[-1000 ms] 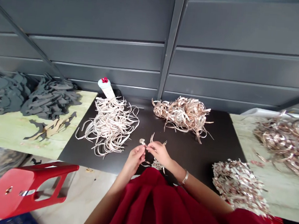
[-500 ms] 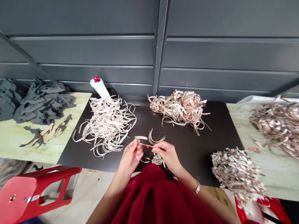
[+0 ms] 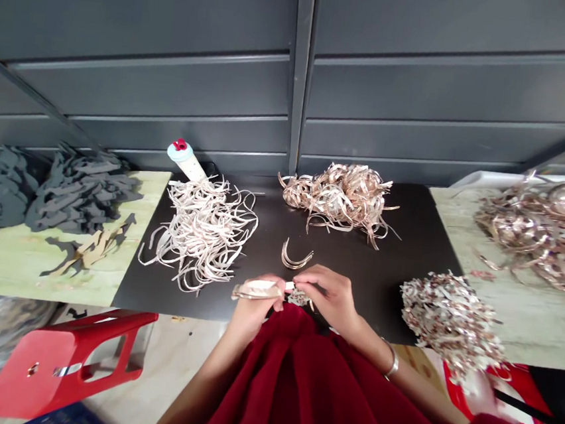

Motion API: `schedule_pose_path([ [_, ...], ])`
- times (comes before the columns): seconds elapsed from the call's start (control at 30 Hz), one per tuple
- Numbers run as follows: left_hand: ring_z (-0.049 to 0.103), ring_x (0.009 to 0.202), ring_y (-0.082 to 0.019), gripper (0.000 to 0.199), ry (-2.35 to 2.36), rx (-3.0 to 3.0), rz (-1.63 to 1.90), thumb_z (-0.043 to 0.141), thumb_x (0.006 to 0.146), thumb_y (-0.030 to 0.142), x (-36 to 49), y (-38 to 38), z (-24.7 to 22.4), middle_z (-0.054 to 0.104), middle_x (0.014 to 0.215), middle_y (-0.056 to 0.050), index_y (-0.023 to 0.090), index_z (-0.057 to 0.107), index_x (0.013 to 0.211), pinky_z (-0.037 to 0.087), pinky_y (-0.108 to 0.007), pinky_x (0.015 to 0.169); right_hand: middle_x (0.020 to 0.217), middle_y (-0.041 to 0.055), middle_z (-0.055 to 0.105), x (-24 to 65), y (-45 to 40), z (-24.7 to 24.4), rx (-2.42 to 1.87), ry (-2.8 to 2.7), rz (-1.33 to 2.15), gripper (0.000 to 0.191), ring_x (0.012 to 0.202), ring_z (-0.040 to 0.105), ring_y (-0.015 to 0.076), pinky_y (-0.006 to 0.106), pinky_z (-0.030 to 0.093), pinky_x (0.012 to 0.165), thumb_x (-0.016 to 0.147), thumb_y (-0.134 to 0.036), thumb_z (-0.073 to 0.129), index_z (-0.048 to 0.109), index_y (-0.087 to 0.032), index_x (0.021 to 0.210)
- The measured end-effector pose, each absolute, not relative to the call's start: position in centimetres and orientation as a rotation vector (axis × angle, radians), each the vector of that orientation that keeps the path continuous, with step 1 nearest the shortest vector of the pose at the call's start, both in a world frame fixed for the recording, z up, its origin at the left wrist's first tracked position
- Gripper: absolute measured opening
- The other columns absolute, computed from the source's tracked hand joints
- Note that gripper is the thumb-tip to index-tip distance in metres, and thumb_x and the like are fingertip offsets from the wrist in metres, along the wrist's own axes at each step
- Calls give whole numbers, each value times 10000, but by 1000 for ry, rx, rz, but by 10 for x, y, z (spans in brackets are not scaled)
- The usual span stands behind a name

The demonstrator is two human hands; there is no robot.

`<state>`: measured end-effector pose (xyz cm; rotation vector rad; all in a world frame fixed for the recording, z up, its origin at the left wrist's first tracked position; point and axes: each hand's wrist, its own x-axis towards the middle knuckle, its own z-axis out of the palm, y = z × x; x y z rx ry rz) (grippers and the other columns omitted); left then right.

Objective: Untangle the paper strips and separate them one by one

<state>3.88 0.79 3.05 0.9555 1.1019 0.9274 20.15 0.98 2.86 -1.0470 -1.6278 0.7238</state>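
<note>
Low over the front of the black mat, my left hand point(image 3: 251, 312) is closed on a pale strip point(image 3: 259, 291) that lies bent across its fingers. My right hand point(image 3: 329, 293) pinches the short whitish end of the strip between thumb and forefinger, close beside the left fingertips. Just behind the hands lie a few curved rose-gold strips point(image 3: 296, 263) in a small bundle. A little heap of pale scraps point(image 3: 299, 297) shows between the hands, partly covered by them.
White strips point(image 3: 205, 231) are piled left on the black mat point(image 3: 370, 280), a red-topped bottle point(image 3: 187, 161) behind them. Rose-gold strips point(image 3: 346, 198) lie at the back. Shiny short pieces point(image 3: 449, 321) are heaped right, grey cut-outs point(image 3: 79, 192) left. A red stool point(image 3: 32, 368) stands below.
The strip, earlier stretched with its red shiny side between both hands, now shows its pale side and lies folded over my left hand. My hands have come closer together.
</note>
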Motion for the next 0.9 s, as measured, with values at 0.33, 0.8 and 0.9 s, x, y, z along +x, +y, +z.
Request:
schedule_pose_path([
  [0.33,522,517,-98,398,1290,1723,878,495,865,264,39,9,59,557,570,-9,158,569,489,389,-206,516,819,68,678,204,-1,47,-1115,-1870,486,171,728,622,158,272,509,675,885,-137,520,669,-169,963],
  [0.8,494,517,-101,273,1221,1957,840,471,868,171,42,4,55,540,557,-4,147,677,690,364,-207,515,542,7,506,197,8,44,-1252,-2167,276,306,510,439,113,242,314,528,816,-67,433,542,-160,546],
  [0.9,491,493,-97,285,1250,1887,827,481,864,185,42,4,53,528,527,5,146,667,652,359,-204,508,531,-1,515,199,10,41,-1255,-2055,374,266,503,450,104,232,316,521,781,-62,458,567,-155,556],
])
